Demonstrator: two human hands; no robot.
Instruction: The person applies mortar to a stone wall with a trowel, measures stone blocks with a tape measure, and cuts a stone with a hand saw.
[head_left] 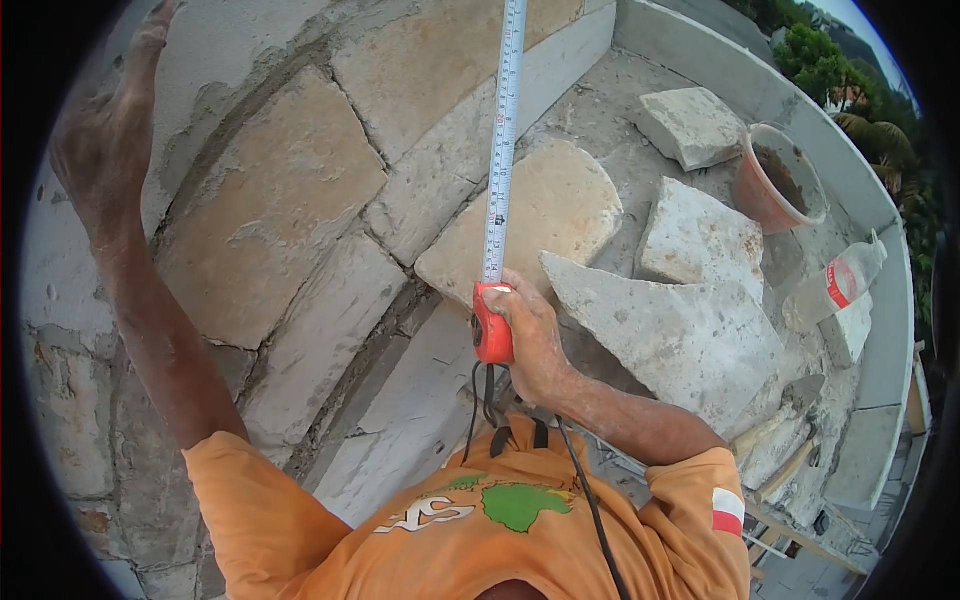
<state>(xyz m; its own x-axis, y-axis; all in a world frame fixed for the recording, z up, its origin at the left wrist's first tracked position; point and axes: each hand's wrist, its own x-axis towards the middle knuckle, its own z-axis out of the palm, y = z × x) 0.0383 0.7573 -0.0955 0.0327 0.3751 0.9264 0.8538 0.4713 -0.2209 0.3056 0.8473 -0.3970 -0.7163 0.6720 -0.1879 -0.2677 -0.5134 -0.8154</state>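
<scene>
My right hand [532, 345] is closed around a red tape measure [492, 330], its thumb on the case. The white tape blade [498, 160] runs straight up past the top edge, over a loose beige stone [565, 205]. My left hand [115, 125] is at the upper left against pale mortar-covered masonry [225, 50], one finger stretched upward and the others partly hidden. Beige stone blocks [270, 195] with rough mortar joints lie between my two arms. A jagged white slab [665, 340] is just right of my right hand.
Loose stone pieces [690, 125], a pink bucket [760, 190] with dull residue, a plastic bottle [830, 285] and wooden-handled tools [790, 470] lie on the right. A low curved pale wall [865, 450] rims that side, with trees [820, 60] beyond.
</scene>
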